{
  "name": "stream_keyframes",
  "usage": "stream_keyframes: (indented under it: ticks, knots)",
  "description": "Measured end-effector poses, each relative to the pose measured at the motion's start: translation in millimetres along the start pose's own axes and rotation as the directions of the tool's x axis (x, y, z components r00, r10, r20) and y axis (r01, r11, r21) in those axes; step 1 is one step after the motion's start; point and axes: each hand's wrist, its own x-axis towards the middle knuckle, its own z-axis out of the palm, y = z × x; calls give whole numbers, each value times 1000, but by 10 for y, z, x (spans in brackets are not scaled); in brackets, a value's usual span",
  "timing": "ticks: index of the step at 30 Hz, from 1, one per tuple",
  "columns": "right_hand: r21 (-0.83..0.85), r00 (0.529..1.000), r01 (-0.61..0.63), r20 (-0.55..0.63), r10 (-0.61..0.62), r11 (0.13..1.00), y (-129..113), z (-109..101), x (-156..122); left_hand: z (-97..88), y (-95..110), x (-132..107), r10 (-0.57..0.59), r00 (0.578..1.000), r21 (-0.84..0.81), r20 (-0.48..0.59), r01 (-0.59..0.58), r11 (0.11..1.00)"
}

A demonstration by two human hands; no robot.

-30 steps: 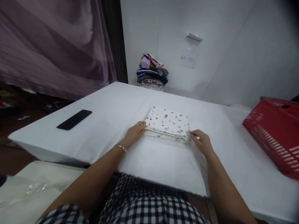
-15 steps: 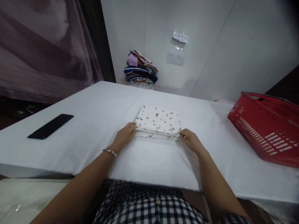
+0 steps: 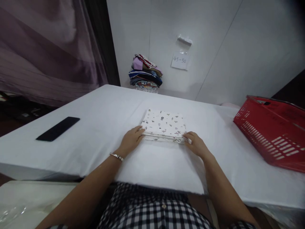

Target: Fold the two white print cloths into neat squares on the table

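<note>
A folded white cloth [image 3: 164,122] with small printed motifs lies flat in front of me, its stacked layers showing along the near edge. My left hand [image 3: 132,139], with a bracelet at the wrist, grips the near left corner between thumb and fingers. At the near right corner, my right hand [image 3: 194,143] pinches the layers the same way. The fingertips beneath the cloth are partly hidden.
A white-covered table [image 3: 107,111] carries a black phone-like slab [image 3: 58,128] at left and a red plastic basket [image 3: 274,133] at right. Beyond the far edge rises a pile of folded clothes [image 3: 145,74]. A sheet marked 45-50 [image 3: 179,61] hangs on the wall.
The view has shifted slightly. My left fingers sit a little further over the cloth's left corner, while the right hand stays at its corner. The cloth keeps its folded shape.
</note>
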Motion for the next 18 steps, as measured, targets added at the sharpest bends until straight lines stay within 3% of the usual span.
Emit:
stream_keyframes:
  ticks: [5,9,18]
  knots:
    - [12,997,44,-59,-43,999,-3,48,-50,-42,83,19,94,991,19,-95,-93,996]
    - [-25,994,85,-68,-87,996,-15,130,-77,-34,147,53,178,981,-2,-77,-179,984]
    - [-169,988,69,-123,-91,983,-95,291,-44,19,153,136,126,992,-102,17,-123,987]
